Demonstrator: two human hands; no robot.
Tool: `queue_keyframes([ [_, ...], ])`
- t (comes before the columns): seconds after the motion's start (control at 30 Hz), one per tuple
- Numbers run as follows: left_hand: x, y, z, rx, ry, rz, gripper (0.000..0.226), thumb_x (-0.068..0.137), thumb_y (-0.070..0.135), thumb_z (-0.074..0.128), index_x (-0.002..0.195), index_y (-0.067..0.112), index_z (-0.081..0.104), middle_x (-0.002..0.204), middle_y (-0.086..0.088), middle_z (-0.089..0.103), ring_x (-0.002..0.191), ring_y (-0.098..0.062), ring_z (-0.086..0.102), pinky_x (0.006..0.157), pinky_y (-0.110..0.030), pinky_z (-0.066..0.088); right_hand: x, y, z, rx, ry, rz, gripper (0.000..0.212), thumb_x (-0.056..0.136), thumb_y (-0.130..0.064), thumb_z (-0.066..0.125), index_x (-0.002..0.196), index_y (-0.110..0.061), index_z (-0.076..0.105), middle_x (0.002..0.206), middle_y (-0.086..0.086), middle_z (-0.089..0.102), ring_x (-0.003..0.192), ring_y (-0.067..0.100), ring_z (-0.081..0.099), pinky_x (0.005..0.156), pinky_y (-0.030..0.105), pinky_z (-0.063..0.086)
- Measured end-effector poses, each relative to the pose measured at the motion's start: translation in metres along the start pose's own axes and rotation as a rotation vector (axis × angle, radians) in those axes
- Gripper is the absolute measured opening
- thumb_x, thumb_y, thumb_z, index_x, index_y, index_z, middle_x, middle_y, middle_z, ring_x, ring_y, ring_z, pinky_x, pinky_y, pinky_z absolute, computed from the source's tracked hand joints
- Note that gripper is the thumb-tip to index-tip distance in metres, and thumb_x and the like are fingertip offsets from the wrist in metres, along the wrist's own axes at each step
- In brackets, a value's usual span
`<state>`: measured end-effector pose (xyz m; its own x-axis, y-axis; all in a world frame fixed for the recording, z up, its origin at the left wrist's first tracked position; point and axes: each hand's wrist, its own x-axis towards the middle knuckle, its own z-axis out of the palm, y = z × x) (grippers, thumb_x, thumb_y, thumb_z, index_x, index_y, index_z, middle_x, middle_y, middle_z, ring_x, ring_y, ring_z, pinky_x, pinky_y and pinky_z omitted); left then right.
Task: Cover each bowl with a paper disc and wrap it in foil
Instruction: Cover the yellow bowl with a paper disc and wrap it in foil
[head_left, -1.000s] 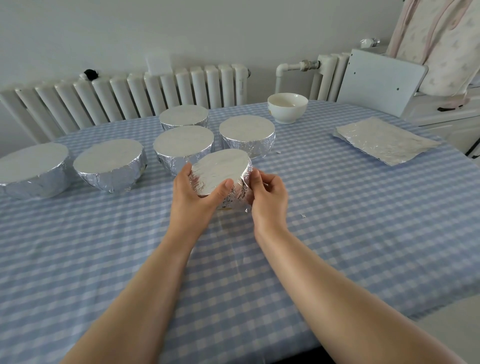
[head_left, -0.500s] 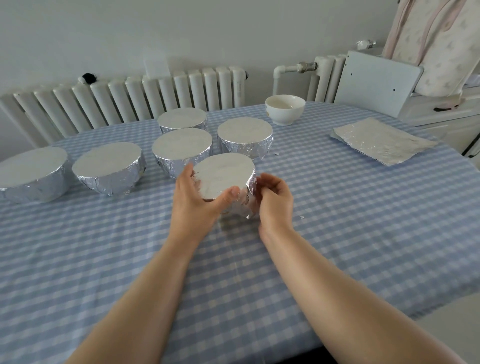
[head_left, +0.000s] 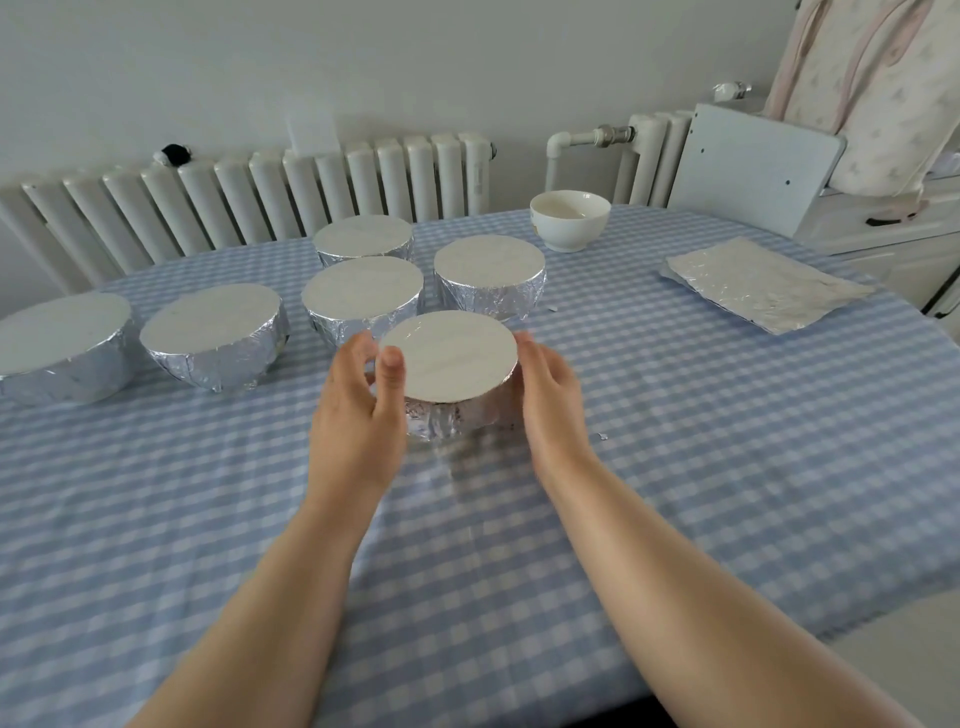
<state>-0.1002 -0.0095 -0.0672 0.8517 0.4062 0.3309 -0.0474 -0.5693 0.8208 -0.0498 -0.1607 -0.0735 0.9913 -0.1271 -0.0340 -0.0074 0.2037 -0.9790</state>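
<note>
Hands: our left hand (head_left: 358, 415) and right hand (head_left: 550, 400) flank the wrapped bowl (head_left: 451, 374) | fingers relaxed, gripping nothing | tablecloth (head_left: 675, 467) beneath

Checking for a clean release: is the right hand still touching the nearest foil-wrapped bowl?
Cannot tell. In the head view the right hand lies open against the side of the nearest foil-wrapped bowl, but motion blur hides any gap.
</note>
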Motion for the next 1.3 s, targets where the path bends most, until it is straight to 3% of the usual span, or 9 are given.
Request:
queue_keyframes([
  [0.03, 0.001, 0.000, -0.002, -0.009, 0.039, -0.024, 0.100, 0.073, 0.087, 0.012, 0.138, 0.018, 0.044, 0.127, 0.006, 0.057, 0.102, -0.013, 0.053, 0.084, -0.031, 0.034, 0.004, -0.002, -0.002, -0.013, -0.020, 0.019, 0.032, 0.101, -0.037, 0.047, 0.100, -0.018, 0.073, 0.095, -0.007, 0.071, 0.081, -0.001, 0.065, 0.068, 0.016, 0.052],
  [0.13, 0.004, -0.002, -0.002, 0.051, 0.092, 0.023, 0.094, 0.077, 0.082, 0.018, 0.140, 0.018, 0.044, 0.132, 0.008, 0.051, 0.117, -0.015, 0.050, 0.094, -0.030, 0.034, 0.013, 0.000, -0.005, -0.046, 0.002, 0.055, 0.035, 0.104, -0.045, 0.037, 0.105, -0.030, 0.068, 0.119, -0.002, 0.067, 0.111, 0.008, 0.062, 0.095, 0.027, 0.049],
  [0.23, 0.006, -0.005, 0.004, 0.104, -0.046, 0.198, 0.107, 0.074, 0.091, 0.028, 0.150, 0.016, 0.033, 0.154, -0.001, 0.033, 0.143, -0.017, 0.027, 0.113, -0.030, 0.023, 0.004, 0.003, 0.001, 0.019, 0.055, -0.018, 0.030, 0.104, -0.044, 0.038, 0.103, -0.023, 0.059, 0.110, 0.000, 0.065, 0.099, 0.010, 0.062, 0.086, 0.026, 0.049],
  [0.33, 0.007, -0.004, 0.011, 0.150, -0.208, 0.191, 0.133, 0.056, 0.101, 0.034, 0.156, 0.014, 0.018, 0.163, -0.001, 0.015, 0.150, -0.014, 0.011, 0.119, -0.030, 0.015, -0.008, 0.010, 0.006, -0.036, 0.037, -0.087, 0.036, 0.101, -0.048, 0.043, 0.110, -0.016, 0.056, 0.108, 0.001, 0.064, 0.101, 0.014, 0.062, 0.088, 0.029, 0.050],
  [0.43, 0.006, -0.005, 0.015, 0.181, -0.228, 0.130, 0.136, 0.053, 0.092, 0.056, 0.156, 0.014, 0.013, 0.163, 0.000, 0.015, 0.149, -0.017, 0.018, 0.121, -0.041, 0.022, -0.013, 0.013, 0.007, -0.075, 0.040, -0.092, 0.023, 0.100, -0.043, 0.049, 0.111, -0.023, 0.053, 0.118, -0.003, 0.060, 0.108, 0.005, 0.057, 0.087, 0.013, 0.045],
  [0.57, 0.006, -0.005, 0.013, 0.107, -0.189, 0.053, 0.134, 0.049, 0.085, 0.067, 0.154, 0.018, 0.019, 0.158, 0.003, 0.025, 0.144, -0.012, 0.025, 0.118, -0.037, 0.028, -0.015, 0.021, 0.014, -0.121, 0.035, -0.171, 0.026, 0.089, -0.059, 0.053, 0.106, -0.039, 0.051, 0.117, -0.003, 0.061, 0.112, 0.009, 0.057, 0.098, 0.039, 0.049],
  [0.7, 0.008, -0.007, 0.010, 0.022, -0.187, 0.001, 0.137, 0.047, 0.082, 0.074, 0.155, 0.017, 0.021, 0.156, 0.003, 0.027, 0.143, -0.011, 0.026, 0.117, -0.035, 0.029, -0.015, 0.022, 0.018, -0.145, 0.041, -0.200, 0.035, 0.082, -0.067, 0.053, 0.106, -0.043, 0.054, 0.117, -0.010, 0.063, 0.112, 0.009, 0.058, 0.098, 0.042, 0.049],
  [0.9, 0.011, -0.010, 0.011, -0.032, -0.154, -0.014, 0.115, 0.063, 0.059, 0.081, 0.154, 0.018, 0.024, 0.152, 0.003, 0.032, 0.137, -0.008, 0.032, 0.106, -0.023, 0.031, -0.011, 0.020, 0.022, -0.007, 0.099, -0.119, 0.016, 0.094, -0.045, 0.060, 0.096, -0.029, 0.058, 0.097, -0.008, 0.068, 0.092, 0.002, 0.064, 0.083, 0.024, 0.052],
  [1.3, 0.014, -0.013, 0.013, -0.104, -0.135, -0.048, 0.129, 0.049, 0.079, 0.072, 0.153, 0.020, 0.025, 0.148, 0.009, 0.033, 0.134, -0.006, 0.036, 0.111, -0.031, 0.036, 0.002, 0.010, 0.022, 0.181, 0.135, 0.039, 0.013, 0.097, -0.022, 0.062, 0.091, -0.010, 0.062, 0.076, -0.002, 0.065, 0.062, 0.006, 0.061, 0.059, 0.017, 0.050],
])
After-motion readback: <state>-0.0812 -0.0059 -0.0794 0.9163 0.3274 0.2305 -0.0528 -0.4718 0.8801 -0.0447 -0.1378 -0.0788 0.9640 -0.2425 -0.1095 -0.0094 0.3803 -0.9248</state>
